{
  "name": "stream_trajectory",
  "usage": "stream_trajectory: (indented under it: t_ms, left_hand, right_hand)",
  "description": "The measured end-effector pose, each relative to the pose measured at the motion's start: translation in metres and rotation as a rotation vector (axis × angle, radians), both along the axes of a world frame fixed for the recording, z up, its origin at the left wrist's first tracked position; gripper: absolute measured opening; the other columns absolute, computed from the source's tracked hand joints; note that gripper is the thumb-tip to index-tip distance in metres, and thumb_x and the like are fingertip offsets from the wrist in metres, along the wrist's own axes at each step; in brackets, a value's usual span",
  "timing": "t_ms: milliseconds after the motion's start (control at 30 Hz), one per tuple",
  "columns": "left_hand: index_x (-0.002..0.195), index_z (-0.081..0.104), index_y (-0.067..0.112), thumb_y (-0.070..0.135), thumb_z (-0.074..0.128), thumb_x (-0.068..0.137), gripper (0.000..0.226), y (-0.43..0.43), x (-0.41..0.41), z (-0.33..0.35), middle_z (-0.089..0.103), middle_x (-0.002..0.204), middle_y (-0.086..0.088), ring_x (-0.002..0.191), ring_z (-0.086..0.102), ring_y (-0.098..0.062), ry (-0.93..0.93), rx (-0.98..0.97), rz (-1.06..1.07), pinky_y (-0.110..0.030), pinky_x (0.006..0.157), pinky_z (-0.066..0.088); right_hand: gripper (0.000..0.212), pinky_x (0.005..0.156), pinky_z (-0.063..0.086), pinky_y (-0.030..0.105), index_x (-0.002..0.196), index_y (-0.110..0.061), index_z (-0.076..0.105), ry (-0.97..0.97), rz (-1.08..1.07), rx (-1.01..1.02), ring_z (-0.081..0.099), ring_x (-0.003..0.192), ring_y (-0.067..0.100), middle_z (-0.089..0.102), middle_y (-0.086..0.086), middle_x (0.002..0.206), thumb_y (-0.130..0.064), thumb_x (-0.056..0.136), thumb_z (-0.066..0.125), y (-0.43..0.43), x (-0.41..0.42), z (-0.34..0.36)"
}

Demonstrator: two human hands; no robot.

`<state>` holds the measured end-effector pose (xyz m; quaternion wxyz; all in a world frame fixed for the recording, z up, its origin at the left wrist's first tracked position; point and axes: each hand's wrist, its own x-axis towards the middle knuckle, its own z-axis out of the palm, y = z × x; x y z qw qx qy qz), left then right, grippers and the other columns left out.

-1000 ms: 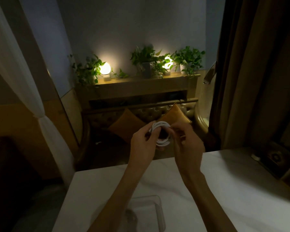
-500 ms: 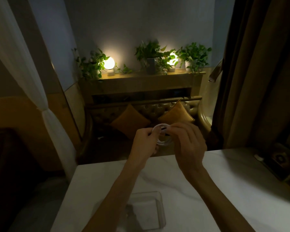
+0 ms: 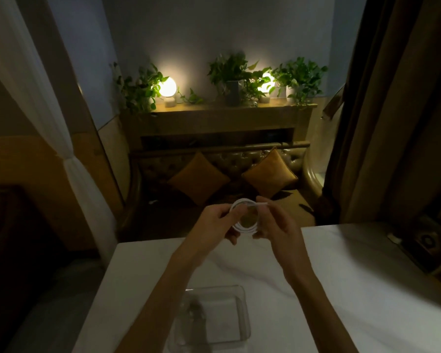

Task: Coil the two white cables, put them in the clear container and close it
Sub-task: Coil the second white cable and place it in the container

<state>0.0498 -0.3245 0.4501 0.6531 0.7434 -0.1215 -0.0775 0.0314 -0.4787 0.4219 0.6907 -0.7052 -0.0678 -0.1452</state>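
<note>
The white cable (image 3: 243, 215) sits wound in a small coil, held up in the air past the far edge of the desk (image 3: 341, 289). The left hand (image 3: 214, 224) pinches its side; the right hand (image 3: 275, 222) pinches the loose end. It looks light, springy and likely to unwind, so grip across all loops. The clear container (image 3: 236, 319) waits below.

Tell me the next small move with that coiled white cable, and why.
Probably tuck the loose end. The white cable is already wound into a ring, held above the table by the left hand, while the right hand pinches the free end, which sticks out at the top. Securing it should keep the coil from springing open before it goes into the clear container below.
</note>
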Motion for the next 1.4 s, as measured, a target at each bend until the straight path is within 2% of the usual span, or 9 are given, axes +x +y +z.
stream_trajectory:
  t_ms: [167,267,400,600,800,933,1167,1300,1400]
  left_hand:
    - [0.118,0.062,0.003,0.027,0.046,0.098,0.035,0.025,-0.008,-0.022,0.068,0.112,-0.017,0.090,0.068,-0.026,0.384,-0.193,0.004,-0.031,0.070,0.057]
    - [0.114,0.065,0.006,0.023,0.049,0.096,0.029,0.040,-0.013,-0.040,0.071,0.109,-0.013,0.094,0.070,-0.024,0.391,-0.112,0.036,-0.029,0.074,0.058]
    - [0.102,0.068,0.002,0.019,0.058,0.092,0.022,0.072,-0.021,-0.061,0.069,0.087,-0.010,0.074,0.067,-0.017,0.406,-0.043,0.125,-0.026,0.069,0.058]
    - [0.103,0.068,0.003,0.019,0.058,0.093,0.021,0.121,-0.034,-0.106,0.066,0.090,-0.015,0.071,0.064,-0.016,0.452,0.113,0.224,-0.023,0.064,0.058]
    - [0.128,0.056,0.011,0.012,0.044,0.099,0.031,0.155,-0.030,-0.137,0.062,0.096,-0.020,0.071,0.061,-0.022,0.552,0.059,0.186,-0.030,0.064,0.057]
    - [0.121,0.062,0.006,0.002,0.043,0.094,0.032,0.175,-0.021,-0.148,0.064,0.089,-0.017,0.064,0.058,-0.020,0.599,0.056,0.180,-0.032,0.061,0.051]
    - [0.102,0.068,0.019,0.006,0.039,0.095,0.032,0.195,-0.005,-0.161,0.057,0.081,-0.017,0.059,0.051,-0.017,0.555,0.088,0.178,-0.027,0.056,0.043]
    - [0.097,0.071,0.014,0.008,0.043,0.096,0.028,0.192,0.003,-0.168,0.060,0.067,-0.009,0.053,0.052,-0.015,0.580,0.128,0.223,-0.027,0.053,0.045]
    - [0.094,0.071,0.017,0.004,0.038,0.094,0.035,0.192,-0.003,-0.172,0.063,0.075,-0.011,0.061,0.054,-0.019,0.559,0.010,0.160,-0.028,0.056,0.046]
  right_hand:
    - [0.028,0.072,0.059,0.024,0.118,-0.012,0.064,0.098,0.016,0.083,0.069,0.097,0.014,0.070,0.006,0.109,-0.023,0.096,0.051,0.008,-0.002,-0.026]
    - [0.029,0.076,0.058,0.022,0.122,-0.018,0.062,0.175,0.093,0.098,0.067,0.101,0.008,0.069,-0.002,0.112,-0.023,0.094,0.054,0.022,-0.008,-0.050]
    - [0.038,0.076,0.056,0.019,0.126,-0.022,0.059,0.326,0.229,0.127,0.067,0.101,0.008,0.070,-0.005,0.113,-0.014,0.090,0.063,0.042,-0.013,-0.079]
    - [0.039,0.087,0.058,0.035,0.125,-0.016,0.061,0.559,0.319,0.193,0.069,0.103,0.018,0.071,0.005,0.115,-0.012,0.087,0.066,0.080,-0.011,-0.117]
    - [0.037,0.080,0.059,0.027,0.123,-0.014,0.064,0.569,0.227,0.129,0.069,0.099,0.014,0.071,0.004,0.113,-0.008,0.087,0.066,0.124,-0.013,-0.139]
    - [0.040,0.075,0.057,0.019,0.127,-0.015,0.060,0.590,0.240,0.117,0.067,0.103,0.013,0.069,0.004,0.115,-0.008,0.088,0.064,0.148,-0.010,-0.144]
    - [0.036,0.090,0.055,0.028,0.130,-0.014,0.057,0.701,0.363,0.301,0.063,0.114,0.016,0.068,0.003,0.122,-0.016,0.094,0.052,0.168,-0.002,-0.150]
    - [0.039,0.090,0.053,0.025,0.131,-0.019,0.057,0.677,0.369,0.212,0.062,0.115,0.010,0.067,-0.003,0.124,-0.028,0.094,0.052,0.176,-0.004,-0.154]
    - [0.040,0.088,0.053,0.020,0.132,-0.026,0.056,0.644,0.369,0.167,0.060,0.115,0.005,0.066,-0.008,0.124,-0.033,0.092,0.051,0.178,-0.005,-0.157]
